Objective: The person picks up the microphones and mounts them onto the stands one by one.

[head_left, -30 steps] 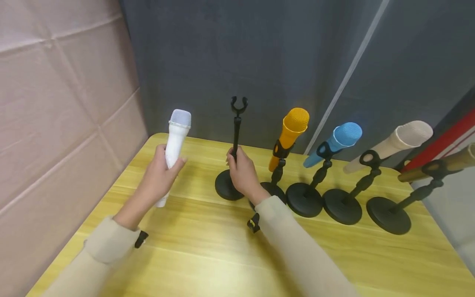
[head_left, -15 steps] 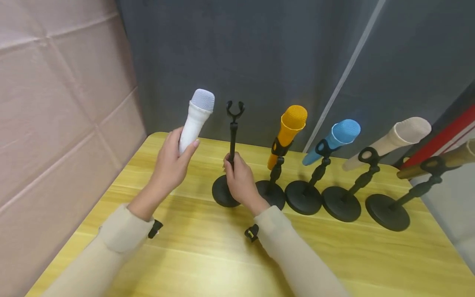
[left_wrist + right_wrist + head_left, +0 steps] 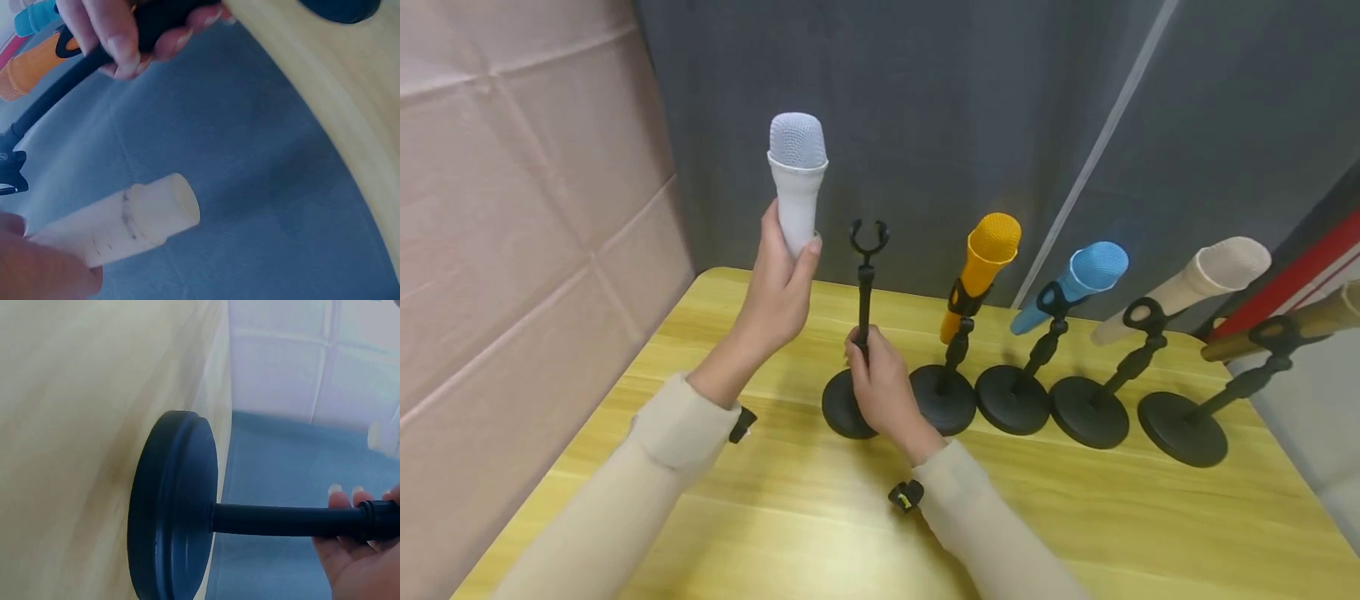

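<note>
My left hand (image 3: 778,296) grips a white microphone (image 3: 797,187) by its handle, mesh head up, above and left of an unfilled black microphone stand (image 3: 865,304). In the left wrist view the handle's bottom end (image 3: 169,209) sticks out below the fingers. My right hand (image 3: 883,387) holds that stand around its pole. The stand's C-shaped clip (image 3: 869,242) faces up with nothing in it. Its round base (image 3: 181,506) sits at the table surface in the right wrist view. To the right, an orange microphone (image 3: 988,258) rests in the clip of a neighbouring stand.
Further right along the wooden table (image 3: 805,533), a blue microphone (image 3: 1090,271), a beige microphone (image 3: 1213,271) and a brown one (image 3: 1322,312) lean in their own black stands. A dark panel (image 3: 880,100) rises behind the table, and a pinkish wall (image 3: 527,250) borders the left.
My left hand has raised the white microphone up and to the right, its head now higher than the clip. The held stand has shifted slightly toward me, the right hand still around its pole.
</note>
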`<action>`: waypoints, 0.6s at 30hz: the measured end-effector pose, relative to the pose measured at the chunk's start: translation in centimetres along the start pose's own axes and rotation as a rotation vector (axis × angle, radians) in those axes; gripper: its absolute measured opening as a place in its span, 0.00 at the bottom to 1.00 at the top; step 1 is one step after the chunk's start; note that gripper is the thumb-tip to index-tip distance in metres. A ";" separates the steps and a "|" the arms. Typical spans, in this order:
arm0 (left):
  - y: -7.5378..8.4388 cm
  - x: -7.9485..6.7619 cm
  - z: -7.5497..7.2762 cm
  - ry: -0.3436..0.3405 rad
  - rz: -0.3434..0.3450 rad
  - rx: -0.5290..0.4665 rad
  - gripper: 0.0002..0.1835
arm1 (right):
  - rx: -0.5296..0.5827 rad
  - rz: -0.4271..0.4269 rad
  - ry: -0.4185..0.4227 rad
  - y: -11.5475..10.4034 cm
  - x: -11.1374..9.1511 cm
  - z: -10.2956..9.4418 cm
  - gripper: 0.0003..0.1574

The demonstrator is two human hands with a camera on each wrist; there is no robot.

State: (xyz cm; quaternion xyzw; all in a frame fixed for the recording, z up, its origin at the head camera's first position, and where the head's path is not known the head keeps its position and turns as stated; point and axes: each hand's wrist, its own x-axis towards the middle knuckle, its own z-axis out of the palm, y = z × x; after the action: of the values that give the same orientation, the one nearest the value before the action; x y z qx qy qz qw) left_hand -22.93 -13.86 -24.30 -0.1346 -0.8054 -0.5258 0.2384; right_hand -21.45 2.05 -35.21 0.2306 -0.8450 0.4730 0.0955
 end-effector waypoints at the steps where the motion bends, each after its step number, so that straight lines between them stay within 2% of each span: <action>1: 0.3 0.2 0.0 -0.001 0.006 -0.016 0.34 | 0.001 -0.001 -0.001 -0.1 -0.2 0.0 0.09; 9: 1.7 1.8 0.2 -0.030 0.062 -0.068 0.33 | -0.006 -0.022 0.012 -0.6 -1.3 0.0 0.10; 14: 1.3 2.6 0.6 -0.094 0.180 -0.297 0.32 | -0.012 -0.035 0.018 -0.8 -1.8 0.1 0.10; 16: 1.1 2.9 0.7 -0.143 0.228 -0.363 0.38 | -0.012 -0.039 0.015 -0.9 -2.0 0.1 0.10; 18: 0.9 3.1 0.9 -0.187 0.257 -0.372 0.50 | -0.010 -0.044 0.015 -1.0 -2.2 0.1 0.10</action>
State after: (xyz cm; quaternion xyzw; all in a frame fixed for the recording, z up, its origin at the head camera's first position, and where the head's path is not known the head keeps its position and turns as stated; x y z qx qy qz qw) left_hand -25.35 -12.73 -22.27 -0.3254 -0.6896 -0.6157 0.1989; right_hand -19.09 2.19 -35.36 0.2449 -0.8413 0.4683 0.1134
